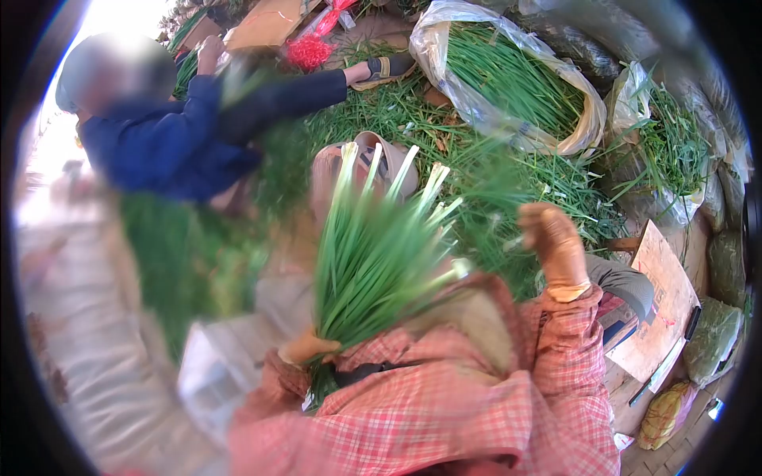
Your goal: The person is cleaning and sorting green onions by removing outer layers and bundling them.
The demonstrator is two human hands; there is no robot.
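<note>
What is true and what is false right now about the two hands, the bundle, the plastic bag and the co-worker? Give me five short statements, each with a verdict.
1. The left hand has its grip around the bundle of green stalks. True.
2. The right hand is also on the bundle. False: it is raised apart from the bundle, off to the right.
3. The pale ends of the bundle point toward the wearer's body. False: they point away from it.
4. The open plastic bag has long green stalks in it. True.
5. The co-worker wears a red checked top. False: the co-worker's top is blue.
</note>
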